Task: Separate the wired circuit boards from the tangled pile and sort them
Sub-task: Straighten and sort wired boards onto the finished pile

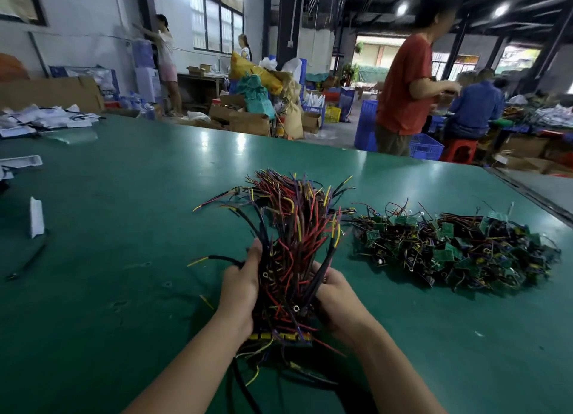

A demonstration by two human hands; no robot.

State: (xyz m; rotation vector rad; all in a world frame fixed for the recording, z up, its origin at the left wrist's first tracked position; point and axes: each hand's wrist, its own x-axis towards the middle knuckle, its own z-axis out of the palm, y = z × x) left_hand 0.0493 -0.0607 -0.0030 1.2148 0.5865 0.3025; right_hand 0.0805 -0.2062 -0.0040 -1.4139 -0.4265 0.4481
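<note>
Gripping a bundle (291,252) of wired boards from both sides, the hands meet just above the desk (124,196). The left hand (240,292) wraps the bundle's left flank, back of the hand toward the camera and thumb lying up along the wires. The right hand (336,302) clasps the opposite flank, its fingers curled in among the strands. Both forearms reach in from the bottom edge and angle toward each other.

Red, black, yellow and purple wires fan out beyond the hands. At the wrist end of the bundle the boards (279,336) sit stacked edge-on, so only a yellow and dark strip shows. Most fingertips are buried in the wires and cannot be made out. Loose wires trail back between the forearms, and some are cut off at the frame's bottom edge.

To the right of the right hand, apart from it, lies the tangled pile (459,252) of green boards and wires. Its single pieces are too knotted to tell apart.

Well left of the left hand lies a white strip (36,217).
</note>
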